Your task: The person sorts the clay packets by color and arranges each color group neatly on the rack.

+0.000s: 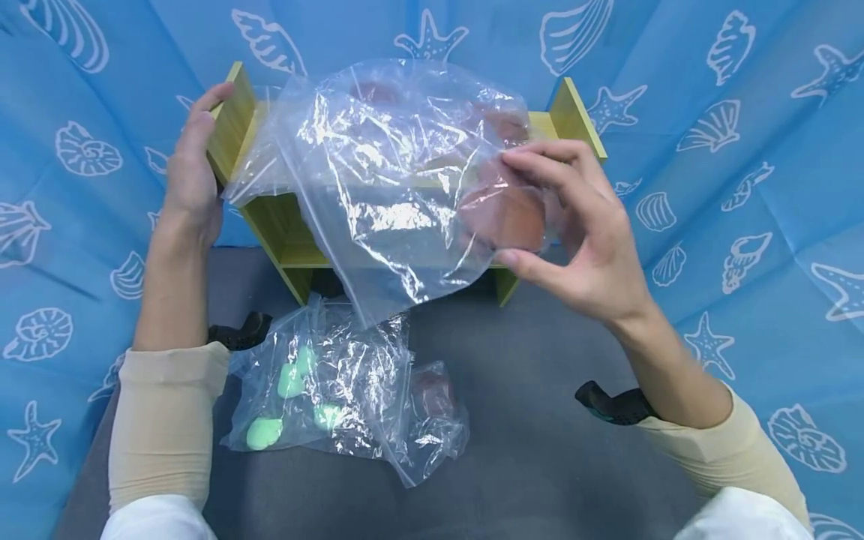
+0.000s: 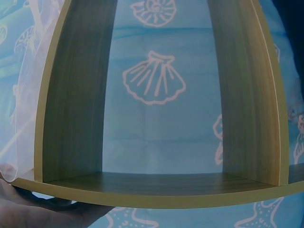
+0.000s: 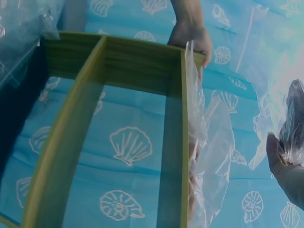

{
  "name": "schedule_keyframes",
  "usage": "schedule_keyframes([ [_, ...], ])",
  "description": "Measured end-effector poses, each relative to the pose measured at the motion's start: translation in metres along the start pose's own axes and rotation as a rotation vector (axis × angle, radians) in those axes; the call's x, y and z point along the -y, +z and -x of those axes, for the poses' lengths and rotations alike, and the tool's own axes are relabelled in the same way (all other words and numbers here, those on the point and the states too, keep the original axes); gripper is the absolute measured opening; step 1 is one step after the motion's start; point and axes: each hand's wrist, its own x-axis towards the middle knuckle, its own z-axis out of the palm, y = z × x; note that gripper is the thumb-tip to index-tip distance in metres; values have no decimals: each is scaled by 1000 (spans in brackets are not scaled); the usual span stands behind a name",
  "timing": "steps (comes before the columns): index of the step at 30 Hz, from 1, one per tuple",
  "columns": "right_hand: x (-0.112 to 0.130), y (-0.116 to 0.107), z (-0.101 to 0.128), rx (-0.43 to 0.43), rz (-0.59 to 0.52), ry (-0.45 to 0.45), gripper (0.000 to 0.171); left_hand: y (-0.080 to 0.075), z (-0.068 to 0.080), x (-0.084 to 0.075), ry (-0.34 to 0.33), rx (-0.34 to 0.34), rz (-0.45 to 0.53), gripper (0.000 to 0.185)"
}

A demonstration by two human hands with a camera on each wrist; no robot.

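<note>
My right hand (image 1: 574,225) pinches a clear plastic bag (image 1: 391,180) by its right side and holds it up in front of a yellow-green wooden shelf (image 1: 574,112). Brown round pieces (image 1: 502,217) show through the film by my fingers. The right wrist view shows the bag (image 3: 209,142) hanging beside the shelf (image 3: 114,52). My left hand (image 1: 196,165) holds the shelf's left end panel, its fingers bent over the top corner. In the left wrist view the palm (image 2: 47,213) lies under that panel (image 2: 161,187).
A second clear bag (image 1: 317,397) lies on the grey table (image 1: 540,465) near me, with pale green pieces (image 1: 290,379) and a brown one (image 1: 435,394) inside. Blue cloth with shell prints (image 1: 742,150) hangs all around.
</note>
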Motion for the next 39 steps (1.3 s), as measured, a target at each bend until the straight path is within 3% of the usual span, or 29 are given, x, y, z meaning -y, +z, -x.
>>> schedule_keyframes([
  [4,-2,-3,-16,15,-18,59,67,0,1,0,5,4,-7,44],
  [12,-10,-1,-56,66,215,101,65,0,2,-2,-8,2,-17,45],
  [20,-33,11,-88,88,339,209,65,1,4,-3,-18,13,-30,45],
  [31,-68,13,-112,100,299,391,68,6,3,-1,-15,17,-41,45],
  [39,-87,10,-116,91,308,544,69,5,4,-1,-9,28,-31,45],
])
